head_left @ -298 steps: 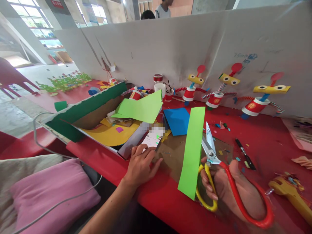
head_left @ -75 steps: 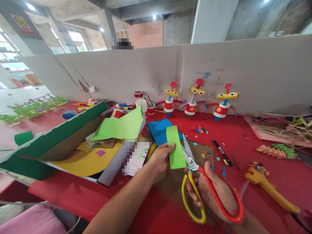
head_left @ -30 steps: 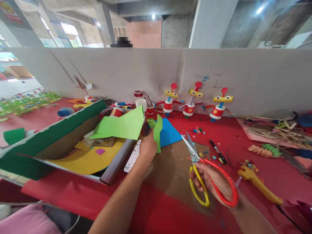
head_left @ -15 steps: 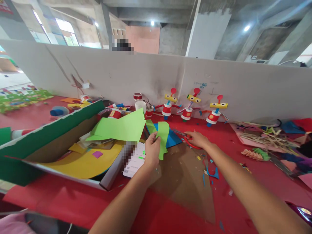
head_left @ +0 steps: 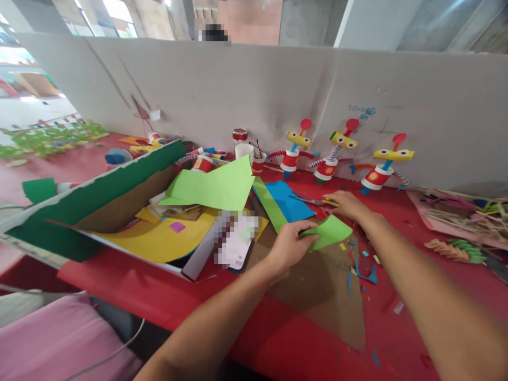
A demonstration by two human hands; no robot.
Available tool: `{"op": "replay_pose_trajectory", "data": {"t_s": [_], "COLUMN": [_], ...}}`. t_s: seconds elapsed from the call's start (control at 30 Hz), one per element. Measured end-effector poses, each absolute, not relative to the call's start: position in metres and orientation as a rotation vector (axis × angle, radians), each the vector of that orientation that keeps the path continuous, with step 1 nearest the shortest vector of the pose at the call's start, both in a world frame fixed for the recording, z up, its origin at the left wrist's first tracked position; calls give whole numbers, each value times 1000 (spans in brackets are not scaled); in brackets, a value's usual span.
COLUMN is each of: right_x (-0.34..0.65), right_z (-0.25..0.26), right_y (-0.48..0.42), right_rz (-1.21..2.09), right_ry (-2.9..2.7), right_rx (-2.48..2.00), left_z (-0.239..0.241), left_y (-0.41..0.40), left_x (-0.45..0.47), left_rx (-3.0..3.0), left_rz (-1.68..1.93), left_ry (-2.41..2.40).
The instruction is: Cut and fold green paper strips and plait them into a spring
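Observation:
My left hand [head_left: 291,244] pinches a light-green piece of paper [head_left: 332,233], which sticks out to the right over the brown board. Beyond it, my right hand [head_left: 346,205] is closed round the handles of a pair of scissors [head_left: 311,200], whose blades point left above a blue sheet [head_left: 291,203]. The fingers of the right hand are partly hidden. A green paper strip [head_left: 273,205] lies slantwise beside the blue sheet. A larger green sheet [head_left: 214,185] rests across the box's edge.
A green-walled box [head_left: 91,222] with yellow paper stands left. A phone [head_left: 238,243] lies beside it. Brown board [head_left: 317,296] covers the red table, with blue scraps [head_left: 367,272] near its right side. Several cup figures, one a yellow-headed figure [head_left: 377,174], stand along the partition [head_left: 222,90].
My left hand has moved right, and the green piece, upright before, now tilts to the right. The scissors stay in my right hand. The view has shifted down and left.

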State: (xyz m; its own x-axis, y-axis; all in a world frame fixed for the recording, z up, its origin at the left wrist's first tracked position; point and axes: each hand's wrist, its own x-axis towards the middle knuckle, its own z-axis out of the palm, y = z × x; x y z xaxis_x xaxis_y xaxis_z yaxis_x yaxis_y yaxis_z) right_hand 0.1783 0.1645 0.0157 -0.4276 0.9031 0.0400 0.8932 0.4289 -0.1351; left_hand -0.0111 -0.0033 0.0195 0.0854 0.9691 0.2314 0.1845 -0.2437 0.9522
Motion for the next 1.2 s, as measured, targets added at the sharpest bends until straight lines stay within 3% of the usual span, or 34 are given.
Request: {"op": "replay_pose_trajectory", "data": {"t_s": [0.13,0.2,0.3,0.47,0.9,1.07,1.2], "right_x": [174,172,170,168,174,182,185], "right_z": [45,57,59,34,-6,-6,-11], "right_y": [116,78,27,-16,-17,-13,-10], "right_rz": [363,390,0,-436,-521,-589,-400], "right_ry": [-2156,-2246,-2471,-2383,-2416,-2306,-2492], "right_rx": [-1345,-1109,-1002,-1201,-1292,-1382,-1355], "left_z": [13,12,15,18,11,20,21], "left_y": [-5,-6,-8,-9,-7,-19,-54], "left_x": [-15,-19,-23,-23,-19,-15,-23], "left_rx": [1923,2196,2610,3033,3038,2896,2860], "left_rz": [1299,1239,1087,989,759,881,980], "left_ry": [1457,1501,1483,1228,1239,1412,1251]}}
